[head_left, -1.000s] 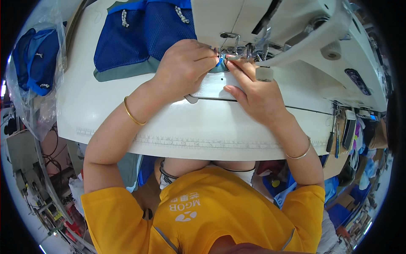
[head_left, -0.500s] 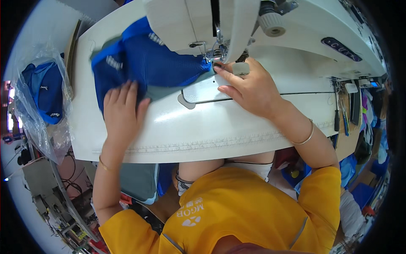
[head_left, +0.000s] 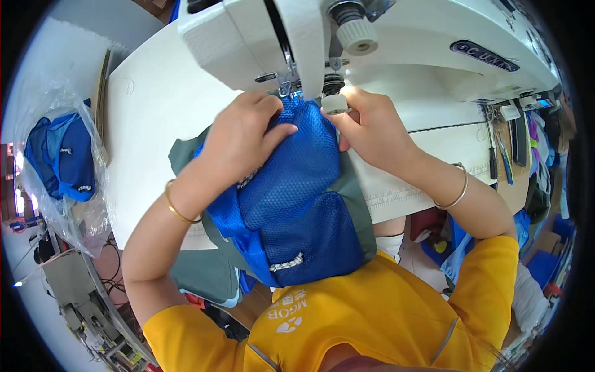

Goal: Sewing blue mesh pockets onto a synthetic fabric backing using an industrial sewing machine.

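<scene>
A blue mesh fabric panel with layered pockets lies over a grey-green fabric layer. Its upper edge is at the presser foot of a white sewing machine, and its lower part hangs over the table's front edge against my yellow shirt. My left hand grips the panel's upper left side, fingers curled close to the foot and thumb on the mesh. On the other side, my right hand pinches the upper right edge; its fingertips are partly hidden behind a white knob.
At the left, a clear plastic bag holds another blue panel. Scissors and other small tools lie at the table's right end. The white table has a printed ruler along its front edge. Grey-green cloth hangs below it.
The fabric has been turned and now extends from the foot toward my body instead of to the left. My left hand has moved up and right to the foot.
</scene>
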